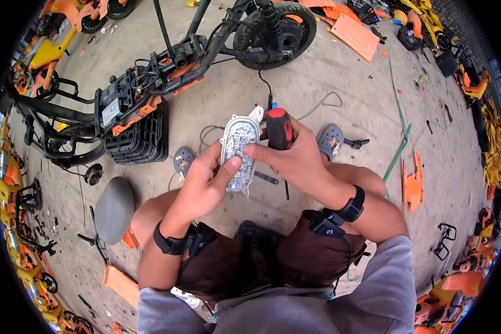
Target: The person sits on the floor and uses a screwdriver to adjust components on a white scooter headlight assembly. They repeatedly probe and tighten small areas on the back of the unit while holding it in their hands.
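Note:
An oval scooter lamp [240,132] with a clear, silvery face and small mounting tabs is held up in front of me. My left hand [201,181] grips its lower left side, thumb pressed on the face. In my right hand [301,161] is a screwdriver [279,127] with a red and black handle, its handle end pointing up. The right thumb also rests on the lamp's face, near its right side. My fingers behind the lamp are hidden, and so is most of the screwdriver's shaft.
A stripped scooter frame [175,69] lies ahead, partly over a black crate [136,136]. A grey seat [114,210] stands to the left. Orange panels [354,36], a green strap [402,142] and cables lie on the concrete floor. Piles of yellow and orange parts line both sides.

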Tool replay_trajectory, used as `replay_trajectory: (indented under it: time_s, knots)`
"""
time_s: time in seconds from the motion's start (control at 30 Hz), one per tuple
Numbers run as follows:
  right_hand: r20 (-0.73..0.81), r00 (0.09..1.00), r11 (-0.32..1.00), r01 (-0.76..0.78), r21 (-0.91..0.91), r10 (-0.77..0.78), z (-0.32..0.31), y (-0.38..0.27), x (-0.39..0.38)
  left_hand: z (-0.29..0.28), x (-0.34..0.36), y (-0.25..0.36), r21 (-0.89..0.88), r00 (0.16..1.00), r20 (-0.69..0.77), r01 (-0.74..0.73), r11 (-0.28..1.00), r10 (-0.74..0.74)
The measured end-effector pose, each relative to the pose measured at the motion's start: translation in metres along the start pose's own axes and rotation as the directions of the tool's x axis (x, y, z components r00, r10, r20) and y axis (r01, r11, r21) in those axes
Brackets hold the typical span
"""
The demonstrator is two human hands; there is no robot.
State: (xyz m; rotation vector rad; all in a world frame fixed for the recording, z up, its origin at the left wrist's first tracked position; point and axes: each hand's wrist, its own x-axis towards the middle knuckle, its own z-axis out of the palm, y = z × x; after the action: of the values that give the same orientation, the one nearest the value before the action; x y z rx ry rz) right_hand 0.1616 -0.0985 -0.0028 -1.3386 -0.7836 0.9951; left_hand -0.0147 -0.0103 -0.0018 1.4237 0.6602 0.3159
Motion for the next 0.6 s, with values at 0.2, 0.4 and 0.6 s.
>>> replay_trajectory:
  time_s: [0.2,0.4,0.6]
  knots:
    - [-0.008,0.999,0.999,-0.036,-0.033,0.035,-0.0005,0.0014,-0.0018,0.0005,0.0000,0.0018,0.093,1.000,-0.011,-0.026,0.995,0.027]
    - [0.014,0.998,0.997,-0.064,0.039,0.064,0.0017,-0.0016,-0.0021,0.0006,0.0008,0.0007,0.149,0.998,-0.017,-0.063,0.987,0.066]
    - [0.006,0.996,0.996,-0.085,0.042,0.085,0.0014,-0.0002,-0.0016,0.0014,0.0012,0.0044,0.071,1.000,-0.011,0.006,0.997,-0.005]
